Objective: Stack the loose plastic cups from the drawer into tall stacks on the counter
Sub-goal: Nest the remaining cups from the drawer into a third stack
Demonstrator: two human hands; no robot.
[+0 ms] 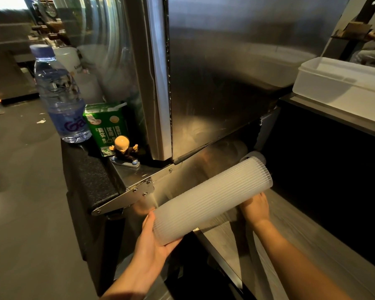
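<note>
A long stack of translucent ribbed plastic cups [212,201] lies almost on its side in the air, tilted up to the right, over an open steel drawer [221,232]. My left hand [155,239] cups the lower left end, fingers curled under it. My right hand [254,207] holds the stack from below near its upper right end, partly hidden behind the cups. Beyond the upper end another white cup end [256,155] shows in the shadow.
A tall steel appliance [204,83] rises straight ahead. On the ledge to its left stand a water bottle [60,98], a green drink carton [105,126] and a small figurine [125,152]. A white plastic tub [342,87] sits on the counter at the right.
</note>
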